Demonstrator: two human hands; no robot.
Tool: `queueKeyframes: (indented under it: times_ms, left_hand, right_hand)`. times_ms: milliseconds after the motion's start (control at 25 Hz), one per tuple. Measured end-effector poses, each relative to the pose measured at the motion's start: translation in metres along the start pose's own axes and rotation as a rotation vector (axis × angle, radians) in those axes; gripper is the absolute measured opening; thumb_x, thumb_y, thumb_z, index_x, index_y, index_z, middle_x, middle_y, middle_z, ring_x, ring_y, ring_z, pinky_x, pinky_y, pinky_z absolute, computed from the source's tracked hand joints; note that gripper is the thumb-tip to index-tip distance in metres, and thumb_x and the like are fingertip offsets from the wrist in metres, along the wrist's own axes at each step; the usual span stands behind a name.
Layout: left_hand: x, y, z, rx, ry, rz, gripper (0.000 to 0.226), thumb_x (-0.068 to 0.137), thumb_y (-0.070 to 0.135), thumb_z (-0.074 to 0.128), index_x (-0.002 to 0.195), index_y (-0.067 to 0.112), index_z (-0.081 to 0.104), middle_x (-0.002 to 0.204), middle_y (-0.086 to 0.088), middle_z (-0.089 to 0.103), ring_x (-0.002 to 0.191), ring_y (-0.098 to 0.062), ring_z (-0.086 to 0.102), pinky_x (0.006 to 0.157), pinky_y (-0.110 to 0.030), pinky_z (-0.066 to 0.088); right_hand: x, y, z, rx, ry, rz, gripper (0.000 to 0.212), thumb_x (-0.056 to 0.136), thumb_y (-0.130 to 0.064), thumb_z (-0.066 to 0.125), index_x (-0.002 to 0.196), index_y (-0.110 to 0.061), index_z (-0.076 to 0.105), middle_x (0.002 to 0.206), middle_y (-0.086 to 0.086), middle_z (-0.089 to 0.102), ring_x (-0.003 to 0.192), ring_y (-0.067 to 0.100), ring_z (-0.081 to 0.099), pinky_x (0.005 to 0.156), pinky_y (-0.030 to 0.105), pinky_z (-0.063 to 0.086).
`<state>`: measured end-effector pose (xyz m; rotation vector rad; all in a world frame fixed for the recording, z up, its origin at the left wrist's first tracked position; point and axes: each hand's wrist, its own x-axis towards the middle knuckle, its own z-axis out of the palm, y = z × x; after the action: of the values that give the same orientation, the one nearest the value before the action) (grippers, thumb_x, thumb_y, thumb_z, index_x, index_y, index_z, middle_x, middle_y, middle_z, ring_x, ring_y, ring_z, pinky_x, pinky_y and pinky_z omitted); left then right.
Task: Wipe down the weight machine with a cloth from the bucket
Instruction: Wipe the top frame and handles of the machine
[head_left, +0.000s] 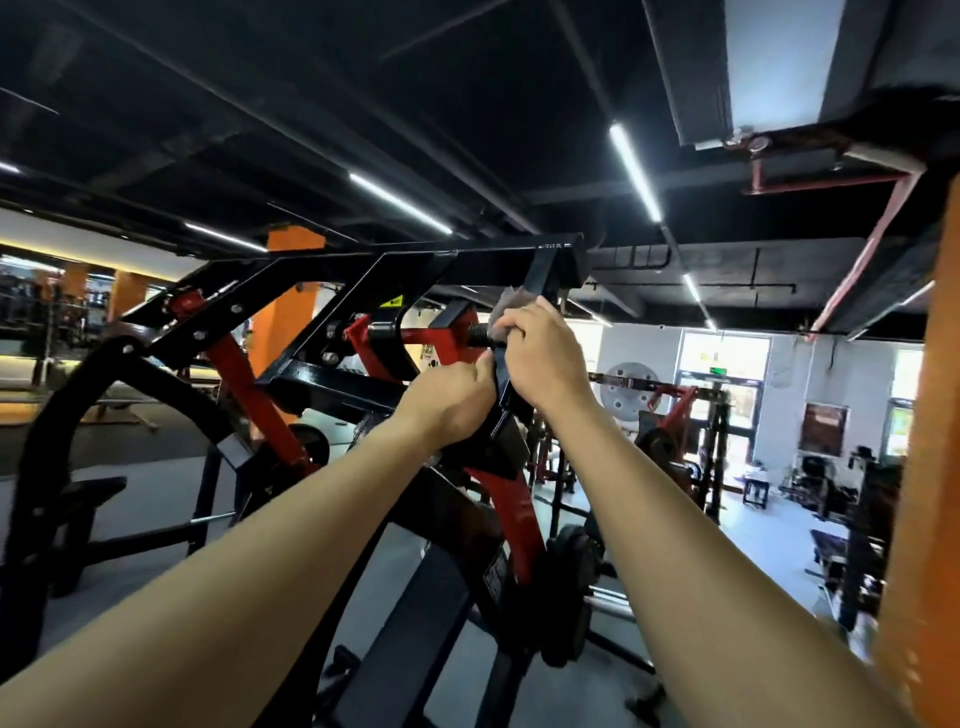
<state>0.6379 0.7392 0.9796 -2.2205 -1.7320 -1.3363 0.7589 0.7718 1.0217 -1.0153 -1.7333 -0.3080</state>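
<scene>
The weight machine (363, 291) is a black and red steel frame that fills the middle of the view. Both my arms reach up to its black upright post under the top crossbar. My right hand (540, 353) grips a greyish cloth (511, 306) and presses it against the post, beside a threaded black bolt. Only the cloth's upper corner shows above my fingers. Just below, my left hand (452, 400) is curled round the same post. No bucket is in view.
An orange pillar (930, 467) stands close on my right. More red and black gym machines (675, 431) and weight plates fill the floor behind. A black bench (83, 499) sits at the lower left. Bright doors are at the far right.
</scene>
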Motion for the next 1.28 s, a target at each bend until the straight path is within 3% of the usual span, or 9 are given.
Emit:
queueKeyframes:
  times_ms: [160,360,560,640,720,800,920,1040,1280]
  left_hand:
    - [-0.007,-0.009,0.000,0.014,0.037,0.066,0.056,0.112,0.034,0.017,0.102,0.006,0.064,0.111,-0.021,0.068,0.103,-0.040,0.062,0.092,-0.045,0.047]
    - [-0.009,-0.022,-0.001,-0.018,0.062,0.267,0.045,0.110,0.022,0.020,0.116,0.005,0.061,0.110,-0.020,0.069,0.101,-0.043,0.064,0.091,-0.047,0.047]
    - [0.001,-0.050,-0.011,-0.058,-0.086,0.442,0.042,0.109,0.033,0.022,0.089,0.015,0.056,0.107,-0.022,0.069,0.095,-0.037,0.061,0.090,-0.044,0.042]
    - [0.004,-0.059,-0.020,-0.061,-0.157,0.517,0.039,0.108,0.034,0.028,0.096,0.014,0.059,0.108,-0.020,0.069,0.097,-0.035,0.061,0.085,-0.039,0.042]
    - [0.010,-0.068,-0.031,-0.098,-0.265,0.573,0.030,0.103,0.032,0.036,0.111,0.015,0.060,0.115,-0.017,0.069,0.105,-0.033,0.062,0.084,-0.035,0.043]
    - [0.013,-0.076,-0.043,-0.178,-0.344,0.586,0.031,0.099,0.027,0.042,0.123,0.015,0.057,0.123,-0.014,0.066,0.109,-0.030,0.060,0.090,-0.036,0.047]
    - [0.022,-0.093,-0.054,-0.163,-0.200,0.601,0.024,0.098,0.027,0.045,0.117,0.015,0.054,0.119,-0.010,0.063,0.107,-0.030,0.058,0.095,-0.044,0.047]
    - [0.038,-0.115,-0.048,-0.048,-0.139,0.534,0.017,0.099,0.028,0.041,0.107,0.016,0.051,0.109,-0.008,0.060,0.102,-0.033,0.056,0.094,-0.047,0.043]
    - [0.039,-0.130,-0.021,0.003,-0.095,0.496,0.036,0.105,0.033,0.025,0.103,0.013,0.055,0.112,-0.011,0.063,0.104,-0.031,0.054,0.096,-0.048,0.035]
  right_hand:
    - [-0.018,-0.013,-0.002,-0.103,-0.051,-0.007,0.034,0.095,-0.006,0.045,0.101,-0.016,0.077,0.121,-0.004,0.065,0.111,0.015,0.057,0.090,0.035,0.048]
    - [-0.050,-0.035,0.007,-0.208,0.037,0.058,0.032,0.096,-0.010,0.051,0.107,-0.018,0.080,0.124,-0.002,0.070,0.120,0.018,0.059,0.098,0.032,0.049]
    - [-0.074,-0.072,0.018,-0.342,0.188,0.213,0.025,0.095,-0.012,0.060,0.104,-0.020,0.082,0.119,-0.005,0.074,0.108,0.016,0.066,0.082,0.018,0.040]
    - [-0.086,-0.082,0.024,-0.406,0.220,0.233,0.023,0.094,-0.014,0.063,0.106,-0.020,0.082,0.119,-0.006,0.074,0.109,0.015,0.066,0.088,0.019,0.045]
    - [-0.094,-0.088,0.028,-0.510,0.221,0.239,0.025,0.093,-0.015,0.062,0.109,-0.022,0.081,0.123,-0.006,0.073,0.115,0.017,0.065,0.097,0.031,0.052]
    - [-0.095,-0.086,0.027,-0.639,0.099,0.227,0.036,0.096,-0.014,0.058,0.126,-0.024,0.073,0.142,-0.006,0.063,0.135,0.019,0.055,0.110,0.039,0.047]
    - [-0.077,-0.078,0.026,-0.743,-0.075,0.233,0.054,0.103,-0.007,0.045,0.154,-0.025,0.045,0.166,-0.003,0.031,0.154,0.023,0.026,0.122,0.040,0.028]
    - [-0.049,-0.067,0.037,-0.820,-0.101,0.262,0.055,0.104,-0.012,0.042,0.158,-0.024,0.036,0.171,-0.003,0.017,0.158,0.030,0.011,0.126,0.043,0.019]
    - [-0.010,-0.060,0.046,-0.858,-0.132,0.321,0.054,0.104,-0.014,0.041,0.157,-0.024,0.040,0.172,-0.007,0.009,0.159,0.024,-0.005,0.130,0.045,0.005]
